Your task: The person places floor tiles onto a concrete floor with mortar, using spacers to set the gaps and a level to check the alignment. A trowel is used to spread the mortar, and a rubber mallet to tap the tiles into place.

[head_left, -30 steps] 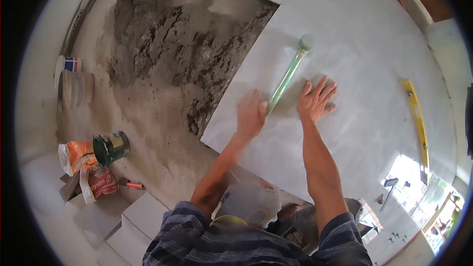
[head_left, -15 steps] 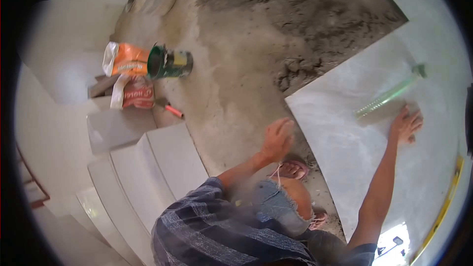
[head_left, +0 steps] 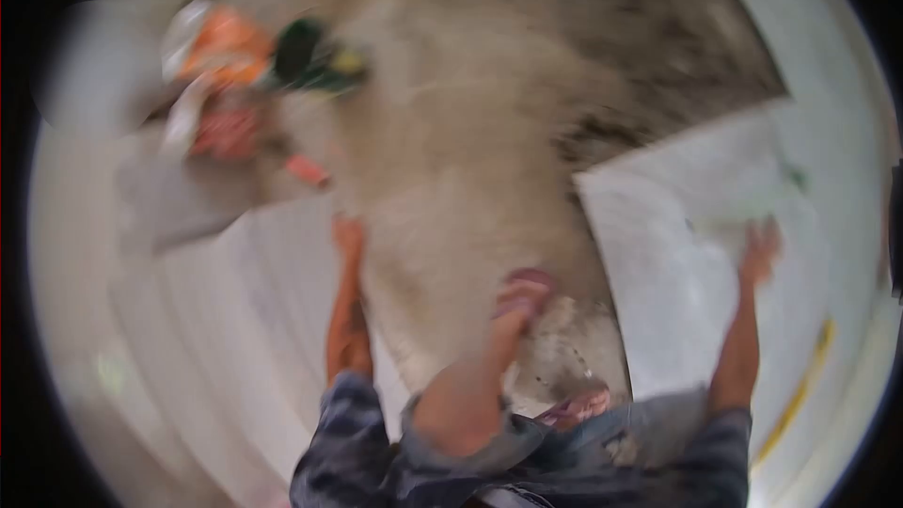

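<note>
The picture is smeared by motion. My left hand (head_left: 348, 233) is at the top right edge of a stack of pale tiles (head_left: 282, 273), its fingers too blurred to show whether they are open or closed. Over on the right, my right hand (head_left: 760, 252) is at a large glossy grey tile (head_left: 658, 254), its fingers also smeared; contact cannot be made out. Just above that hand lies a green see-through tool (head_left: 798, 177) with a long handle, very faint now.
Wet grey mortar (head_left: 658, 28) spreads beyond the large tile. At left are an orange bag (head_left: 226, 45), a red bag (head_left: 226, 127), a dark green bucket (head_left: 299, 52) and a red-pink object (head_left: 308, 170). A yellow level (head_left: 798, 400) lies along the right side.
My left hand has swung left from above my knee to the tile stack. My right hand stays by the green tool. The view has shifted and blurred, and my legs have moved.
</note>
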Demonstrator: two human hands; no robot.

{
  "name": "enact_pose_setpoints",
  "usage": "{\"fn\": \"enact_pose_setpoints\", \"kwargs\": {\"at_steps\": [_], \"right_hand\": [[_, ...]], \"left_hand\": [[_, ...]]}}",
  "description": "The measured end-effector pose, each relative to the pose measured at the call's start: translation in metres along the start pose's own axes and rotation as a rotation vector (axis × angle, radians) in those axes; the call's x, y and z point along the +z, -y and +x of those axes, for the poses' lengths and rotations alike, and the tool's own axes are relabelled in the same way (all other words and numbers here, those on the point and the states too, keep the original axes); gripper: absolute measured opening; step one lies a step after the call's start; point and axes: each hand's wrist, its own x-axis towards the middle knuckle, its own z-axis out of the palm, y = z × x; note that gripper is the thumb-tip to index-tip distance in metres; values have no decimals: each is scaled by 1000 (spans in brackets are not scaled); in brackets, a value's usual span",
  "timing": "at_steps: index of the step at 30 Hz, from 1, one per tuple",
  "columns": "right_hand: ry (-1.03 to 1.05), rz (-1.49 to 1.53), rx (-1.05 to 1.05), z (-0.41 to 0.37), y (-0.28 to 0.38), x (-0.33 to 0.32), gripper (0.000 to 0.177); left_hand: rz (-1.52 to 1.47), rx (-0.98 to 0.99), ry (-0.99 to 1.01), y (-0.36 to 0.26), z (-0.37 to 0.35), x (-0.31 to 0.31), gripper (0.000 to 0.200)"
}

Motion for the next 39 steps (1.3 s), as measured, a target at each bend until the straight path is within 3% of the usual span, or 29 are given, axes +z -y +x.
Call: {"fn": "enact_pose_setpoints", "kwargs": {"at_steps": [1, 2, 3, 4, 5, 7, 9, 11, 13, 14, 16, 17, 19, 20, 22, 24, 26, 29, 31, 32, 34, 36, 39], "right_hand": [[-66, 501, 64, -14, 3, -25, 59], [259, 502, 399, -18, 28, -108, 63], [140, 650, 525, -17, 32, -87, 72], [207, 644, 650, -18, 30, -42, 77], [222, 736, 780, -30, 59, -112, 76], [165, 759, 785, -51, 97, -149, 72], [106, 688, 766, -64, 121, -151, 68], [114, 682, 759, -78, 125, -157, 66], [132, 685, 761, -66, 115, -167, 67], [160, 697, 759, -59, 108, -166, 68], [231, 709, 720, -48, 91, -167, 71], [271, 685, 684, -47, 80, -171, 73], [353, 699, 570, -35, 59, -165, 78], [274, 713, 447, -30, 44, -144, 81], [110, 757, 217, -33, 19, -93, 87], [256, 736, 220, -24, 18, -104, 91], [406, 749, 327, -17, 19, -142, 96], [424, 803, 365, -15, 26, -169, 96], [326, 792, 345, -21, 34, -135, 96], [274, 774, 347, -22, 27, -123, 97], [373, 821, 385, -21, 21, -148, 98], [429, 878, 397, -18, 24, -168, 99], [447, 905, 402, -6, 6, -176, 100]], "left_hand": [[-202, 39, -223, 9, 12, -12, 45], [-129, -13, -159, 2, 27, -38, 47], [-142, -77, -347, 22, 61, -6, 48], [-367, -136, -218, 5, 69, -56, 47], [-381, -296, -258, 3, 93, -55, 45], [-239, -280, -215, 30, 141, -28, 43], [-167, -74, -89, 24, 159, -53, 44], [-661, -346, -388, 45, 171, -59, 45], [-51, 86, -389, 82, 200, -36, 53], [-121, -93, -261, 62, 202, -61, 51], [-331, -254, -36, 41, 206, -90, 44], [-473, -242, 83, 41, 218, -80, 38], [-829, -515, 214, 46, 208, -88, 24], [-1041, -769, 227, 34, 211, -104, 16], [-1433, -417, 402, 22, 164, -152, 15], [-1448, -527, 316, 18, 144, -148, 14], [-1459, -544, 471, 0, 122, -166, 14], [-1629, -575, 282, -80, 39, -202, 21], [-1760, -559, 155, -137, -25, -227, 26], [-1877, -563, 229, -153, -49, -227, 24], [-1965, -551, 306, -198, -87, -224, 23], [-1982, -552, 658, -207, -97, -194, 28], [-1772, -800, 529, -236, -103, -226, 29]]}}
